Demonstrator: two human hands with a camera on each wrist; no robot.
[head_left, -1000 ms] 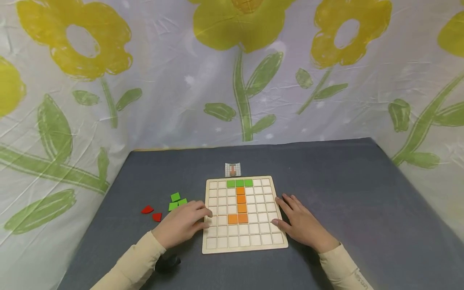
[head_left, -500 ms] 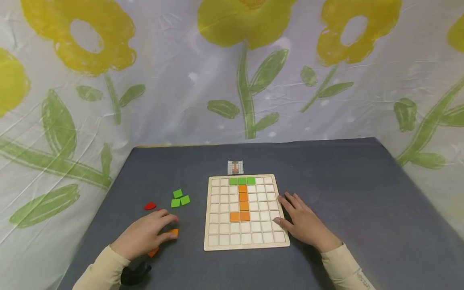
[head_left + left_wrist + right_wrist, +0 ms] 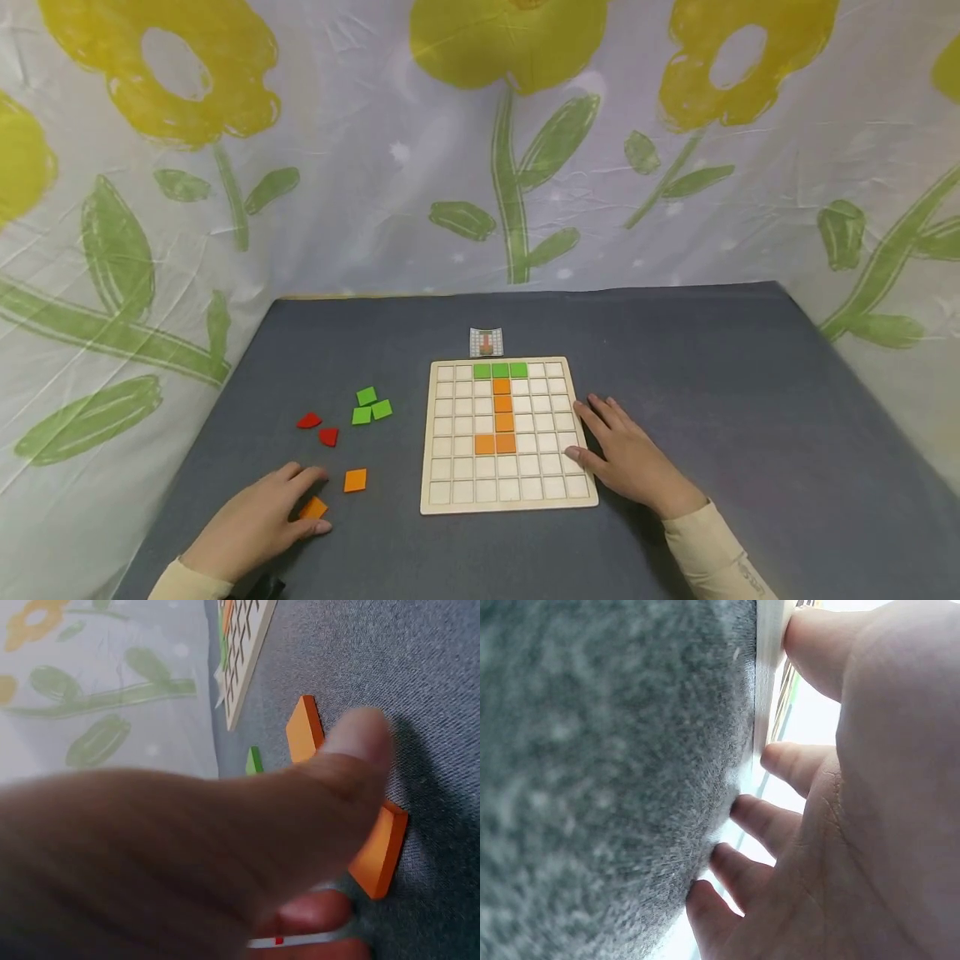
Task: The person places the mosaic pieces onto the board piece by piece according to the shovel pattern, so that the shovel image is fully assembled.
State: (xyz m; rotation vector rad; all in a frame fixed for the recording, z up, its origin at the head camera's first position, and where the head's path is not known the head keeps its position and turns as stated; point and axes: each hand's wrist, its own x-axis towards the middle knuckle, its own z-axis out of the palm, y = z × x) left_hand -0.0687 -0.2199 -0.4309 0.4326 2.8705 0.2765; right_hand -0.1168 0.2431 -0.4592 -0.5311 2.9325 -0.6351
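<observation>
My left hand (image 3: 258, 518) straddles a loose orange square tile (image 3: 313, 508) on the table, thumb on the near side and fingers beyond, not visibly closed on it. In the left wrist view the thumb partly covers that tile (image 3: 379, 859). A second orange tile (image 3: 356, 480) lies just to its right. Spread along the right edge of a wooden grid board (image 3: 510, 506), my right hand (image 3: 637, 467) has its thumb on the rim. Three green tiles (image 3: 500, 370) fill the middle of the board's top row; several orange tiles (image 3: 503, 404) run below them.
Three loose green tiles (image 3: 362, 415) lie left of the board. Two red pieces with a curved edge, one farther (image 3: 308, 421) and one nearer (image 3: 327, 437), are beyond my left hand. A small pattern card (image 3: 486, 342) sits behind the board. A flower-printed cloth (image 3: 360, 208) hangs behind.
My left hand has moved from the board's left edge leftward and nearer to me, past the right-hand orange tile to the other one, uncovering a red piece. The right hand stays on the board.
</observation>
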